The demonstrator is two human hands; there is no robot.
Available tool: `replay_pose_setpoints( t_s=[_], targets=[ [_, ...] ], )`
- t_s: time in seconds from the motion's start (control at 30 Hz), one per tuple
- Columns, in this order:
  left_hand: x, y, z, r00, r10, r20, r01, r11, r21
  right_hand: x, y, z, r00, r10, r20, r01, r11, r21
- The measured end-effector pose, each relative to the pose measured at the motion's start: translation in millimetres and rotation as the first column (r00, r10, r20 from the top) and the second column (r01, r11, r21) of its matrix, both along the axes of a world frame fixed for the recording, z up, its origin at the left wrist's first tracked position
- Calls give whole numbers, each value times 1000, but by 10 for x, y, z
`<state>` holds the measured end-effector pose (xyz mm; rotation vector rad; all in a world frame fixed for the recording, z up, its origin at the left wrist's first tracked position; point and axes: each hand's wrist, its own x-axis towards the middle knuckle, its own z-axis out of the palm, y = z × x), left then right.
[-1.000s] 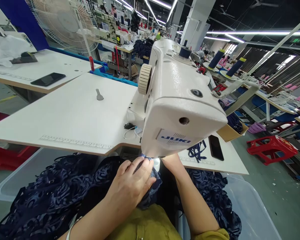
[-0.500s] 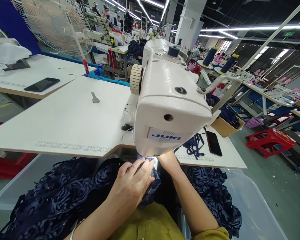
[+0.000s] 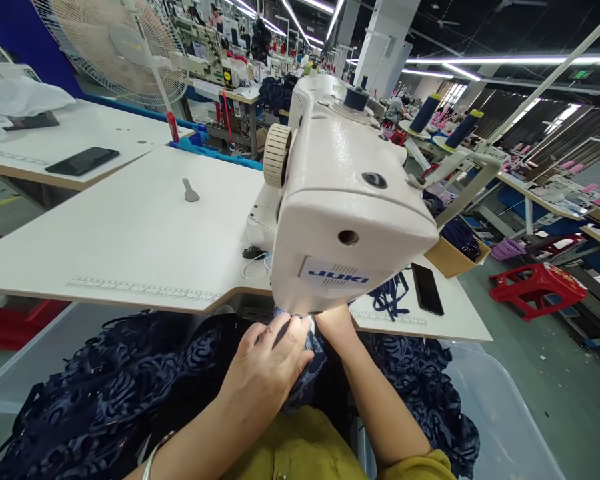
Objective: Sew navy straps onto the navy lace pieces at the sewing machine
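Observation:
A white sewing machine [image 3: 350, 213] stands in front of me, its head hiding the needle area. My left hand [image 3: 270, 360] lies on a navy patterned fabric piece [image 3: 306, 383] just below the machine head, fingers bent and close together, gripping it. The piece runs up under the head and hangs down towards my lap. On the other side, my right hand [image 3: 334, 325] reaches in beneath the head. Its fingers are hidden there, so what they hold does not show. A pale bit shows at the fabric between the hands.
Navy patterned garments [image 3: 115, 380] heap up at left, and more [image 3: 420, 387] lie at right in a clear plastic bin [image 3: 505, 400]. On the white table [image 3: 145, 227] are a small metal piece [image 3: 190, 191], navy straps [image 3: 391, 293] and a phone [image 3: 427, 289]. A fan [image 3: 125, 50] stands behind.
The view has shifted slightly, so the machine head appears a little further right and larger. Both hands stay at the fabric under the head, with hardly any change.

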<state>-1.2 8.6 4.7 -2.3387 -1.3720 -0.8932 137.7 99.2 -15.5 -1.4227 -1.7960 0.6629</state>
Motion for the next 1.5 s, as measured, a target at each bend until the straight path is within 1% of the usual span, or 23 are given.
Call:
replay_pose_setpoints(
  t_s=[0.13,0.3,0.4,0.47,0.57,0.63,0.7,0.87,0.93,1.0,1.13,1.27,1.4,1.5],
  targets=[
    [9,2,-10,1000,5,0,-5,1000,-9,-1,-6,-23,999,25,-28,-24,999,25],
    [-13,-18,-56,1000,12,-3,-12,1000,4,-9,-5,20,994,51,-96,-46,998,45],
    [-37,-28,-66,1000,30,-4,-30,1000,7,-10,13,46,991,102,-85,-95,992,85],
    [-47,-27,-65,1000,29,-7,-29,999,15,-4,7,60,989,124,-81,-117,989,85],
    [-51,-21,-63,999,36,-16,-35,999,20,33,-78,91,989,94,-113,-93,996,10],
    [-51,-20,-63,999,51,-17,-51,998,27,85,-199,124,994,42,-99,-50,995,-83],
    [-51,-23,-66,998,57,-15,-56,998,34,152,-356,167,997,31,-72,-43,986,-162],
    [-55,-29,-84,998,27,-58,-25,999,46,284,-739,262,974,194,-115,-217,944,-247],
    [-59,-25,-93,995,-2,-95,5,999,37,293,-828,262,966,220,-133,-250,926,-283],
    [-60,-19,-99,991,-28,-129,31,999,20,286,-871,232,963,215,-161,-254,921,-294],
    [-55,-12,-93,986,-57,-157,60,998,18,273,-882,130,960,192,-205,-244,931,-271],
    [-49,-18,-87,984,-60,-166,60,998,-1,266,-878,65,953,186,-239,-248,932,-265],
    [-44,-19,-109,984,-52,-172,53,999,-4,252,-882,46,948,179,-264,-254,925,-284],
    [-45,-30,-109,987,-65,-144,63,998,-17,273,-903,75,948,186,-259,-257,925,-279]
  ],
)
